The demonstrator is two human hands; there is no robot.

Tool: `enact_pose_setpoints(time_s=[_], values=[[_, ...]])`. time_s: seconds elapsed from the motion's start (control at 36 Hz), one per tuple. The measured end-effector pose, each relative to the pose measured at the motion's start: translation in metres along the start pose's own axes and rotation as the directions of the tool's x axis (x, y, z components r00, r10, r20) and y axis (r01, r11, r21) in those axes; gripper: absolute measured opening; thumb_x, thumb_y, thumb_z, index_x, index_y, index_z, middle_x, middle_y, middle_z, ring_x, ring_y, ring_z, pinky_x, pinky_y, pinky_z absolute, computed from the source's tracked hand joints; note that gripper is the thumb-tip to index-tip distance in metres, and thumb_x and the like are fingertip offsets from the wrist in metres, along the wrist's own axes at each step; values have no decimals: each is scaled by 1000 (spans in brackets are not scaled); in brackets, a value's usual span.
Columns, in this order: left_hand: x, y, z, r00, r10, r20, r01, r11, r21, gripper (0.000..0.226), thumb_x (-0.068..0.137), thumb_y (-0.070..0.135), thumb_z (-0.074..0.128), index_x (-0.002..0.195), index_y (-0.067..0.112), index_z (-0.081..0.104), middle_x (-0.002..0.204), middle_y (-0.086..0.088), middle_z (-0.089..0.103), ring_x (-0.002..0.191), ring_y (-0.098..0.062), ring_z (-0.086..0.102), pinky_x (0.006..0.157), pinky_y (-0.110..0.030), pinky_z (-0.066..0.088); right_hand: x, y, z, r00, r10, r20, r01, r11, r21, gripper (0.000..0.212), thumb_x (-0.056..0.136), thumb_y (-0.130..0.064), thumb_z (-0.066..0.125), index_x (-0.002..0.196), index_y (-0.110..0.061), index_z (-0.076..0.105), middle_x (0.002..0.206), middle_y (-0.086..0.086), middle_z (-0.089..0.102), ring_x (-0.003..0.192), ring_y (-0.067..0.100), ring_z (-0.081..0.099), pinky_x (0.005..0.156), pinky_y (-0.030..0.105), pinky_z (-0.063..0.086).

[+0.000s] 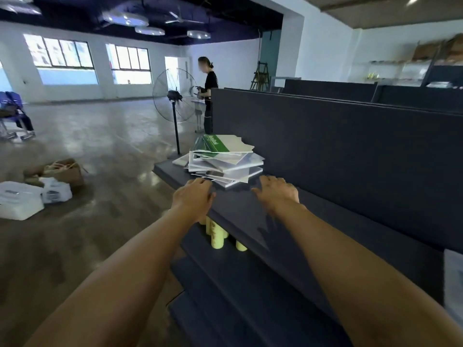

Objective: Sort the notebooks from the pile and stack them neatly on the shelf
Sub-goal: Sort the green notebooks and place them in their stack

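green-topped askew notebooks (221, 160) on shelf (240, 209), corners fanned unevenly

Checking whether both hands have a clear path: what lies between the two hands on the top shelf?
In the head view, only bare dark shelf lies between left hand and right hand; the notebook pile sits just beyond.

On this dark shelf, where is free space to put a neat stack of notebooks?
Bare dark shelf top lies right of the right hand, along the back panel. The far end is crowded by the messy pile of white and green notebooks.
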State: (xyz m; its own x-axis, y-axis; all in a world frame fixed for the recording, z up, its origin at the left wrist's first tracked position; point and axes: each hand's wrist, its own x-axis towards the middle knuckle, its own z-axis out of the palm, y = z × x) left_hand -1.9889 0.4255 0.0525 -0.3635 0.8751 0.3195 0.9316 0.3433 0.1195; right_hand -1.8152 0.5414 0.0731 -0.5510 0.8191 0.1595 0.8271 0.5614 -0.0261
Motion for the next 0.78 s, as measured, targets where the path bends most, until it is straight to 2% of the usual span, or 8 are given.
enact_pose_setpoints(time_s=[0.08, 0.22, 0.44, 0.61, 0.78], values=[[24, -9, 0, 1000, -17, -22, 17, 1000, 5, 38, 99, 38, 41, 133, 21, 48, 135, 1, 50, 124, -25, 46, 92, -40, 44, 29, -6, -1, 1000, -4, -22, 5, 1000, 2, 48, 99, -46, 32, 137, -17, 40, 137, 9, 47, 122, 27, 44, 91, 39, 39], [61, -23, 1, 996, -43, -77, 43, 999, 4, 31, 98, 37, 45, 122, 20, 54, 130, -1, 53, 121, -26, 48, 87, -40, 46, 67, -17, -3, 998, -42, -44, 41, 998, -43, 48, 100, -46, 30, 136, -17, 38, 135, 9, 48, 121, 27, 45, 88, 39, 40], [118, -47, 2, 993, -3, -117, 5, 1000, 12, 37, 97, 28, 48, 133, 20, 48, 134, -1, 50, 123, -25, 46, 86, -40, 46, 117, -44, -3, 990, -88, -111, 75, 990, -116, 41, 100, -42, 38, 131, -16, 39, 127, 5, 51, 117, 26, 48, 83, 37, 44], [163, -61, 6, 990, 74, -119, -74, 997, 2, 41, 97, 26, 49, 137, 18, 44, 136, -3, 49, 127, -25, 42, 92, -40, 44, 153, -59, 1, 989, -100, -109, 83, 985, -152, 42, 99, -40, 42, 133, -16, 37, 131, 7, 48, 119, 26, 45, 91, 38, 41], [193, -69, 16, 976, 210, -59, -211, 977, -12, 51, 93, 35, 55, 140, 22, 41, 140, -1, 47, 130, -23, 42, 101, -39, 38, 178, -69, 8, 993, -81, -90, 66, 984, -163, 44, 97, -42, 46, 132, -16, 38, 130, 7, 48, 119, 27, 45, 92, 39, 40]])
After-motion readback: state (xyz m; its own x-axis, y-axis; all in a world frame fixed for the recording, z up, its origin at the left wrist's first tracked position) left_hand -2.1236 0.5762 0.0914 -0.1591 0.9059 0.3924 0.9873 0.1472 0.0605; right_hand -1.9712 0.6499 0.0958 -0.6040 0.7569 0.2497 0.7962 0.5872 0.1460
